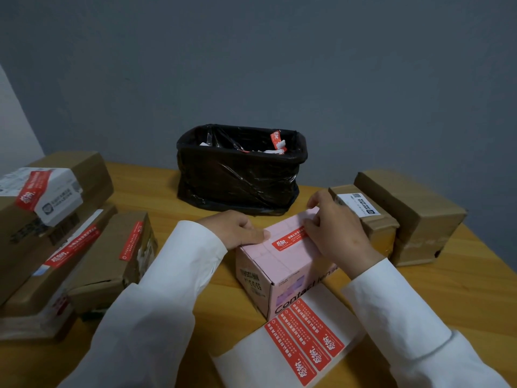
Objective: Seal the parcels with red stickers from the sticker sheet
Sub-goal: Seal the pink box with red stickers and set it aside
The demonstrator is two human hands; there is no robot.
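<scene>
Brown parcels: stickered stack [64,236] at left, two bare ones [397,214] at right; black-lined bin [240,169] behind, holding scraps. Wooden bench [145,180] against a grey wall [279,65]. Pink box [279,264] sits centre, sticker sheet [302,340] just before it. Left hand [235,231], fingers straight, presses the lid; right hand [338,228] pinches the red sticker [288,240] lying across the lid.

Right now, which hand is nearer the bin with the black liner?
Right. The right hand works at the pink box's far end, close in front of the bin; the left hand rests on the box's left edge, slightly farther back.
</scene>
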